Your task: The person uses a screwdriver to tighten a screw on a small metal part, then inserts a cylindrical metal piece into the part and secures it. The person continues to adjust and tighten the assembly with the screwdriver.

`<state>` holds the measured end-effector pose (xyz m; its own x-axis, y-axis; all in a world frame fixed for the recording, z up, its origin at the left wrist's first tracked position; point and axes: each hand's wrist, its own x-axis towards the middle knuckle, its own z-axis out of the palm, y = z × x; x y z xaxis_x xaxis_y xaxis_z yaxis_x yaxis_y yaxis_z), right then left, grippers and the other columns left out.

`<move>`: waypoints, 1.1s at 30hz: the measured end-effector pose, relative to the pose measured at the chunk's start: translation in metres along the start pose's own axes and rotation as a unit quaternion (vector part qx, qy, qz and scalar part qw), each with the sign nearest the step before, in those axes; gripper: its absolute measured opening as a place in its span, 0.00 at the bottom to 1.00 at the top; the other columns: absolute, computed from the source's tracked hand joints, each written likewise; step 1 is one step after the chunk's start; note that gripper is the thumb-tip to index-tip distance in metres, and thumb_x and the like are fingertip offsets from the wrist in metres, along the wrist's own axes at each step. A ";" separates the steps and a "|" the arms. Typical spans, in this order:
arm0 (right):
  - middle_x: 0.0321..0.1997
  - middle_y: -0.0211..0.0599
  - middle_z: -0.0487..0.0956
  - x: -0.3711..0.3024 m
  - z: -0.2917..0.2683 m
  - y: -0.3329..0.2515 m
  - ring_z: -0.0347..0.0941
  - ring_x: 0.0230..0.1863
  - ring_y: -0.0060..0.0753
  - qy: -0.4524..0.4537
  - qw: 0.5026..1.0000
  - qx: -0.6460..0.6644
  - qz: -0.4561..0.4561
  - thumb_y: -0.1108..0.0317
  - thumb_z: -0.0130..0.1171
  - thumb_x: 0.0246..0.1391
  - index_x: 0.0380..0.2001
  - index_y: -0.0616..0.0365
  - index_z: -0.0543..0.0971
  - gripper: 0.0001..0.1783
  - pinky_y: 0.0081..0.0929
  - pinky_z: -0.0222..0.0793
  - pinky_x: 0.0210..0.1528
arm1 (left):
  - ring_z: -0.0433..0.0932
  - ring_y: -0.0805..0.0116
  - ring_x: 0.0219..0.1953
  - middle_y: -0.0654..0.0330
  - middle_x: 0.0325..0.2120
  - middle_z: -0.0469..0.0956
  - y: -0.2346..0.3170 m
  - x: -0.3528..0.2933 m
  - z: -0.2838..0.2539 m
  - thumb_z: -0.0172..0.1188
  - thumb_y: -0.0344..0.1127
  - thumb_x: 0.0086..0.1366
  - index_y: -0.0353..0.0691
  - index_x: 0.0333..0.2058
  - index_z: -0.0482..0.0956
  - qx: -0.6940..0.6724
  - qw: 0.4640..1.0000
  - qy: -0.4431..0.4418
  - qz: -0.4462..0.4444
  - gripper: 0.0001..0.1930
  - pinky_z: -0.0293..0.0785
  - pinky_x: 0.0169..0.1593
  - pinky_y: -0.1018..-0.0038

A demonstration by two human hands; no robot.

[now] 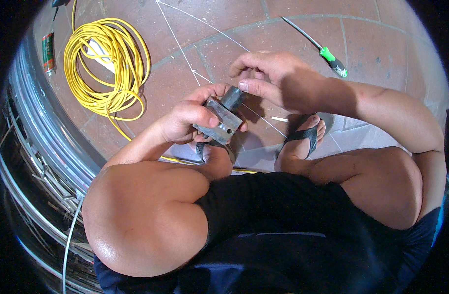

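My left hand [195, 115] is wrapped around a grey metal block with a hole [219, 122]. Its thumb presses on the block's flat face. A short dark metal cylinder [232, 99] sticks out from the block's far side; how the two are joined cannot be made out. My right hand [278, 81] hovers just beyond the cylinder's end, its fingers loosely bent and its thumb apart from them. Nothing shows between those fingers. The thumb tip is very close to the cylinder; whether it touches is unclear.
A coiled yellow cable [136, 63] lies on the tiled floor at left, beside a small dark tube [48, 53]. A green-handled screwdriver [327, 56] rests at far right. White string [178, 36] crosses the floor. Grey pipes or bars [52, 127] line the left side.
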<state>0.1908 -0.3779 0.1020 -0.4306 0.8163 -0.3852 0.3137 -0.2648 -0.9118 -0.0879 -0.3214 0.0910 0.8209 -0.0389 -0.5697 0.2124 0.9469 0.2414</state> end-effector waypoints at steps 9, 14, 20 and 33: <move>0.37 0.28 0.85 0.006 -0.019 -0.011 0.78 0.37 0.18 -0.108 0.987 0.109 0.050 0.70 0.69 0.70 0.61 0.62 0.84 0.19 0.25 0.77 0.43 | 0.91 0.53 0.34 0.32 0.50 0.85 0.005 -0.002 -0.005 0.75 0.43 0.49 0.27 0.65 0.70 -0.093 0.994 -0.045 -0.044 0.46 0.87 0.33 0.65; 0.36 0.30 0.86 0.004 -0.010 -0.013 0.78 0.34 0.16 -0.077 0.975 0.201 0.057 0.71 0.72 0.69 0.62 0.62 0.83 0.21 0.23 0.76 0.37 | 0.90 0.58 0.44 0.44 0.52 0.85 0.010 -0.004 0.001 0.79 0.37 0.48 0.28 0.68 0.68 -0.028 0.999 -0.004 -0.038 0.49 0.89 0.48 0.65; 0.37 0.32 0.87 0.005 -0.005 -0.009 0.81 0.36 0.18 -0.086 0.980 0.174 0.050 0.70 0.72 0.69 0.61 0.63 0.82 0.21 0.25 0.79 0.37 | 0.85 0.70 0.53 0.54 0.55 0.84 0.008 -0.002 0.011 0.78 0.32 0.54 0.30 0.76 0.60 0.058 0.998 0.025 0.023 0.53 0.82 0.57 0.75; 0.59 0.52 0.86 -0.001 -0.001 0.004 0.82 0.60 0.49 -0.028 0.994 0.016 -0.102 0.67 0.68 0.69 0.63 0.64 0.83 0.23 0.43 0.78 0.63 | 0.91 0.48 0.37 0.26 0.56 0.82 0.001 -0.002 -0.007 0.58 0.52 0.74 0.28 0.73 0.65 -0.112 0.993 -0.037 -0.009 0.39 0.88 0.30 0.67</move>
<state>0.1937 -0.3793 0.0991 -0.5284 0.8256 -0.1980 0.1885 -0.1133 -0.9755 -0.0928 -0.3184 0.0868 0.8563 -0.0712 -0.5116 0.1103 0.9928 0.0464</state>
